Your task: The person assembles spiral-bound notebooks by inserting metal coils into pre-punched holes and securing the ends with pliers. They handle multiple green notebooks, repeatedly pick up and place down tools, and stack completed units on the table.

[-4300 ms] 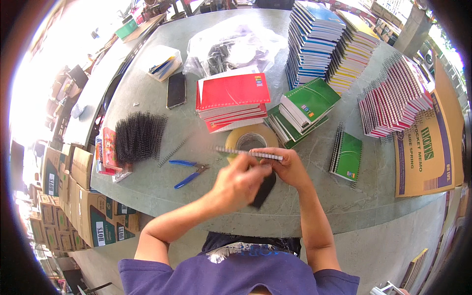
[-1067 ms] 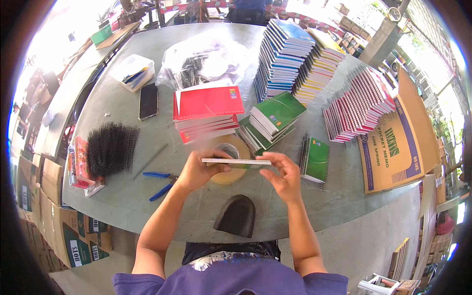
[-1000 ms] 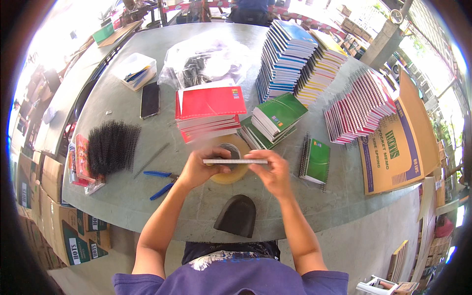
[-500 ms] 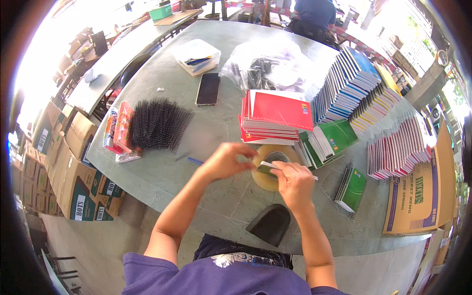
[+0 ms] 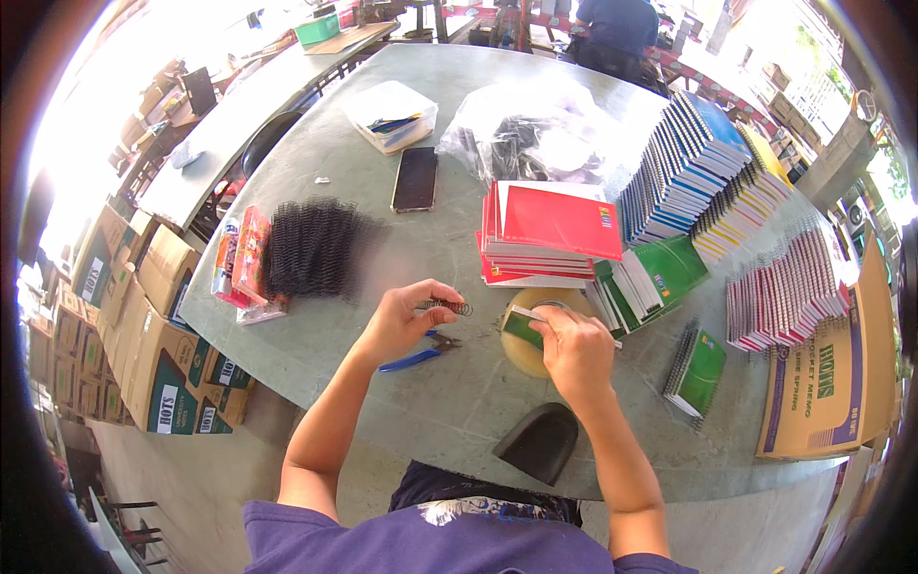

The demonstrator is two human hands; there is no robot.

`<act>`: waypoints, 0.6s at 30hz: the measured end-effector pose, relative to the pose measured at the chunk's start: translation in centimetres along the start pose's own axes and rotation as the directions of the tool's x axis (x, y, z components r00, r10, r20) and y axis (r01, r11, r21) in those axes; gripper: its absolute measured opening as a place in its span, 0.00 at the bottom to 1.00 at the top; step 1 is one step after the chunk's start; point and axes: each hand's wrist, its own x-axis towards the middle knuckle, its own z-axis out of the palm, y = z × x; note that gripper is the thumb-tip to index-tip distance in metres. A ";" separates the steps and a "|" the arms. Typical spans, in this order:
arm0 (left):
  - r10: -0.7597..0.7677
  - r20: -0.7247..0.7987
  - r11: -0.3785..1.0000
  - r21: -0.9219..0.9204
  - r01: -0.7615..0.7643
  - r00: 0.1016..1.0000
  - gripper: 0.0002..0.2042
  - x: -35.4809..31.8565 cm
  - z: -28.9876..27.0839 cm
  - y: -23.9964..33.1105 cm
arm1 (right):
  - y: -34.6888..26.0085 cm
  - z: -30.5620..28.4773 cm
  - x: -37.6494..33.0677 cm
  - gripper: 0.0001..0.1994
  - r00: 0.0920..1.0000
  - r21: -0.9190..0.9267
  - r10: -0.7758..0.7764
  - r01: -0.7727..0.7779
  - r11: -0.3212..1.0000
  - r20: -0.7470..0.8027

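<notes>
My left hand (image 5: 406,323) pinches a short black spiral binding coil (image 5: 451,307), whose free end points toward my right hand. Held by my right hand (image 5: 576,346) is a small green-covered memo pad (image 5: 521,326), tilted so that its white page edge shows. The pad is just above a yellowish roll of tape (image 5: 524,358) lying flat on the table. Below my left hand lie blue-handled cutting pliers (image 5: 417,357). A gap separates the coil from the pad.
Many black coils (image 5: 316,251) lie at left beside orange packets (image 5: 251,256). Red pads (image 5: 559,218), green pads (image 5: 660,273) and bound blue notebooks (image 5: 684,167) are stacked to the right. A dark curved block (image 5: 540,442) sits near the front edge, a carton (image 5: 822,383) at far right.
My left hand has drawn back left from the pad, and a coil now shows in its fingers. The pliers show more fully. My right hand still holds the pad.
</notes>
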 end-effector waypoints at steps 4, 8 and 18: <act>0.013 0.008 0.997 0.071 -0.014 1.000 0.06 -0.3 2.1 2.0 | 0.2 -0.2 0.0 0.08 1.000 0.030 -0.007 0.007 1.000 0.016; 0.216 -0.008 0.934 0.295 -0.204 0.976 0.08 0.0 4.7 2.3 | -0.1 -0.4 0.4 0.09 0.999 0.075 -0.025 0.023 0.997 0.023; 0.219 -0.003 0.869 0.455 -0.194 0.976 0.08 1.1 5.3 2.8 | -0.7 -0.7 0.4 0.09 0.982 0.020 -0.044 0.041 0.999 0.181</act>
